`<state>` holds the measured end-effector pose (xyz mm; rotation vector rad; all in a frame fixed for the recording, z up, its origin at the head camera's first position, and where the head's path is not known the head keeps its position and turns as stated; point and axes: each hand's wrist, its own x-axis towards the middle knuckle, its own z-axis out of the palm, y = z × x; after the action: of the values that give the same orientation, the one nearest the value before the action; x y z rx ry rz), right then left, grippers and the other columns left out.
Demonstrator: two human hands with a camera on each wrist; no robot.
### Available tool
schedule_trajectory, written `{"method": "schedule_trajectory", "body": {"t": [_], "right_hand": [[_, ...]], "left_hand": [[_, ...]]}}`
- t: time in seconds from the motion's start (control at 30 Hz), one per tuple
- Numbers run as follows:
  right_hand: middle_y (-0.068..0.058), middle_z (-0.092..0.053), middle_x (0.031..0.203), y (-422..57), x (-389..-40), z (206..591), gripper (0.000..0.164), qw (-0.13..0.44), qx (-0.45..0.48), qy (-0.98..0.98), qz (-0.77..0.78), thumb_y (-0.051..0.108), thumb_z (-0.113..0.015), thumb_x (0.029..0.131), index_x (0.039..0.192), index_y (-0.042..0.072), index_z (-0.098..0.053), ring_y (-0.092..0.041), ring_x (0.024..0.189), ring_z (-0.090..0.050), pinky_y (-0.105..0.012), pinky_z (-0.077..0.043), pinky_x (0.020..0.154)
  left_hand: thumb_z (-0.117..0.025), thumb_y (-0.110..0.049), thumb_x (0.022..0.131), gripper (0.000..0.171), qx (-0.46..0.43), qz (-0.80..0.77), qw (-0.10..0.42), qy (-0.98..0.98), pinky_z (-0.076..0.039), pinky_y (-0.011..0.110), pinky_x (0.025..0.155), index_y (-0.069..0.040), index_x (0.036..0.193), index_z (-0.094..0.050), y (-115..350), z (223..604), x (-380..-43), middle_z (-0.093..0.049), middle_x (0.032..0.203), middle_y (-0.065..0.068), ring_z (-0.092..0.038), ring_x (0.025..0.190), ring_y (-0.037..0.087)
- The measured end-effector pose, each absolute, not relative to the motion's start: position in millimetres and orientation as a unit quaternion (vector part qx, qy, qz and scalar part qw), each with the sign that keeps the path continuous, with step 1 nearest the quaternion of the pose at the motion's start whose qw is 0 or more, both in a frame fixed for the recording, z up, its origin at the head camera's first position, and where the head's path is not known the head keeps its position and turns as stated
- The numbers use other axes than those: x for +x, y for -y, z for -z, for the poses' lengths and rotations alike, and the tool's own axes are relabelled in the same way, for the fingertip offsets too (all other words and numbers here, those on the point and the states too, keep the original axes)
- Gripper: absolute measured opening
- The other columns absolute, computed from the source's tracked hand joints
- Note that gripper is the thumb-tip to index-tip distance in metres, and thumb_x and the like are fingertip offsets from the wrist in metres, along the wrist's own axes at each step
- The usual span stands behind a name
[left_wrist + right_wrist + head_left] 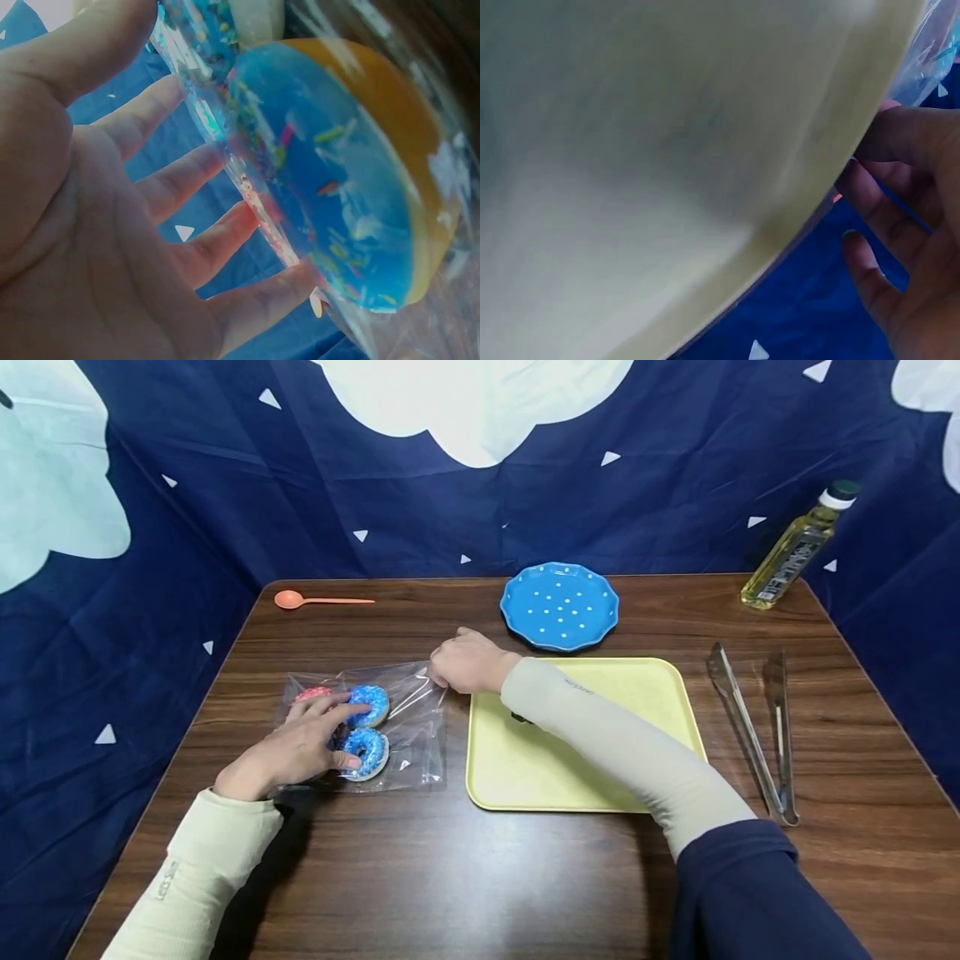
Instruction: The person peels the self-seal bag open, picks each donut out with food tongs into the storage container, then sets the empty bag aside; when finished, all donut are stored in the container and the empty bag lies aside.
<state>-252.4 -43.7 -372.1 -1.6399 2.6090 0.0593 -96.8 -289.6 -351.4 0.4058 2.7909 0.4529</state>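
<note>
A clear plastic bag lies on the table at centre left. Inside are an upper blue donut, a lower blue donut with sprinkles, and a pink donut partly covered. My left hand rests over the bag's left part, fingers spread and fairly straight against the donuts. In the left wrist view a blue-iced donut shows large through the plastic beside the fingers. At the bag's upper right corner, my right hand pinches the plastic edge, with its fingertips partly hidden.
Under the right forearm lies a yellow tray. Behind it stands a blue dotted plate. Metal tongs lie to its right, below an oil bottle. An orange spoon is at the far left.
</note>
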Motion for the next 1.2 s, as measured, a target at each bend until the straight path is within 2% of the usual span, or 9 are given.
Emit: {"method": "schedule_trajectory", "body": {"t": [0.17,0.27,0.33,0.53,0.63,0.9,1.07,1.2], "right_hand": [[0.011,-0.063,0.093,42,-251,370,0.030,0.039,-0.543,-0.838,-0.024,-0.006,-0.057,0.087,0.082,0.022,-0.065,-0.015,0.087,-0.053,-0.040,-0.037,0.081],[0.015,-0.066,0.102,46,-242,371,0.030,0.047,-0.565,-0.824,-0.027,-0.003,-0.062,0.086,0.092,0.026,-0.071,-0.014,0.097,-0.053,-0.037,-0.036,0.081],[0.018,-0.067,0.103,50,-233,372,0.030,0.050,-0.581,-0.812,-0.033,0.001,-0.065,0.086,0.095,0.029,-0.072,-0.012,0.099,-0.054,-0.037,-0.035,0.083],[0.018,-0.066,0.083,56,-216,371,0.029,0.039,-0.610,-0.790,-0.039,0.001,-0.064,0.086,0.084,0.029,-0.072,-0.010,0.090,-0.055,-0.039,-0.033,0.083],[0.017,-0.064,0.080,52,-217,371,0.029,0.029,-0.608,-0.792,-0.041,0.001,-0.063,0.088,0.080,0.028,-0.069,-0.009,0.086,-0.055,-0.039,-0.032,0.084],[0.018,-0.066,0.089,39,-225,371,0.028,0.052,-0.592,-0.803,-0.051,0.000,-0.064,0.087,0.085,0.027,-0.072,-0.006,0.086,-0.060,-0.042,-0.033,0.095],[0.018,-0.067,0.096,41,-216,372,0.028,0.060,-0.598,-0.797,-0.061,0.002,-0.068,0.082,0.090,0.029,-0.072,-0.008,0.093,-0.061,-0.044,-0.034,0.095],[0.018,-0.068,0.094,48,-201,374,0.027,0.068,-0.621,-0.779,-0.056,0.005,-0.068,0.081,0.090,0.030,-0.072,-0.007,0.093,-0.060,-0.043,-0.035,0.092]], "left_hand": [[-0.080,-0.034,0.086,0.075,0.135,-0.156,0.146,-0.967,-0.017,0.079,0.101,-0.010,0.149,-0.047,290,350,-96,-0.031,0.153,0.030,-0.017,0.138,0.058],[-0.080,-0.035,0.085,0.075,0.139,-0.155,0.142,-0.968,-0.017,0.079,0.101,-0.009,0.148,-0.048,290,351,-96,-0.032,0.152,0.031,-0.018,0.137,0.059],[-0.080,-0.036,0.085,0.076,0.143,-0.155,0.139,-0.968,-0.017,0.078,0.101,-0.008,0.148,-0.048,291,352,-97,-0.033,0.151,0.032,-0.019,0.136,0.060],[-0.080,-0.034,0.085,0.075,0.137,-0.164,0.146,-0.966,-0.017,0.078,0.102,-0.009,0.148,-0.047,293,352,-98,-0.031,0.153,0.030,-0.018,0.137,0.059],[-0.079,-0.031,0.087,0.074,0.132,-0.164,0.152,-0.966,-0.015,0.077,0.103,-0.010,0.149,-0.047,294,352,-99,-0.030,0.154,0.030,-0.017,0.138,0.058],[-0.080,-0.033,0.086,0.075,0.135,-0.164,0.157,-0.965,-0.013,0.076,0.105,-0.008,0.149,-0.047,299,353,-101,-0.030,0.153,0.031,-0.016,0.138,0.057],[-0.080,-0.033,0.086,0.076,0.137,-0.162,0.152,-0.965,-0.013,0.076,0.105,-0.008,0.149,-0.047,298,353,-102,-0.030,0.153,0.031,-0.016,0.138,0.057],[-0.080,-0.032,0.086,0.075,0.137,-0.162,0.151,-0.965,-0.012,0.076,0.105,-0.008,0.149,-0.047,298,353,-103,-0.030,0.153,0.031,-0.016,0.138,0.057]]}}
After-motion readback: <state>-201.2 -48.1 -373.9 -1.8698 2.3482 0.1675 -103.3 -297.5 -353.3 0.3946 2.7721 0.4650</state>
